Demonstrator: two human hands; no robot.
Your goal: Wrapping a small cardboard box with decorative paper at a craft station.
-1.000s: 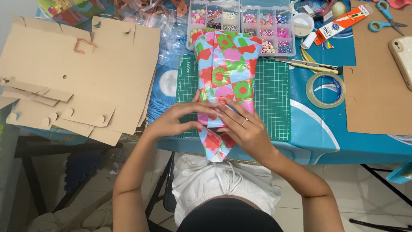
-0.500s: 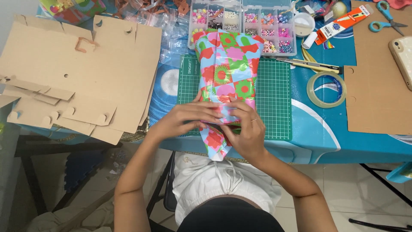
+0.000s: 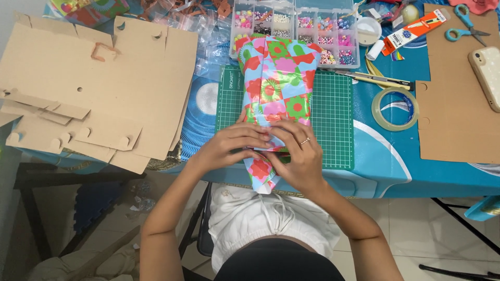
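On the green cutting mat, both hands, left hand and right hand, press flat on the wrapped parcel, fingers pinching its near fold; the glossy paper looks thin, slippery and easily torn (contents hidden). Best held at the creased edge.

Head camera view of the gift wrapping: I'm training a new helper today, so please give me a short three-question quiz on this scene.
1. True or false: both hands press on the near end of the box wrapped in bright flowered paper.
2. What lies under the wrapped box? A) green gridded cutting mat B) flat brown cardboard sheet C) white towel
3. Fill in: right of the mat lies a clear roll of ____.

Key
1. True: the left hand and the right hand meet there, fingers on the paper fold.
2. A
3. Tape
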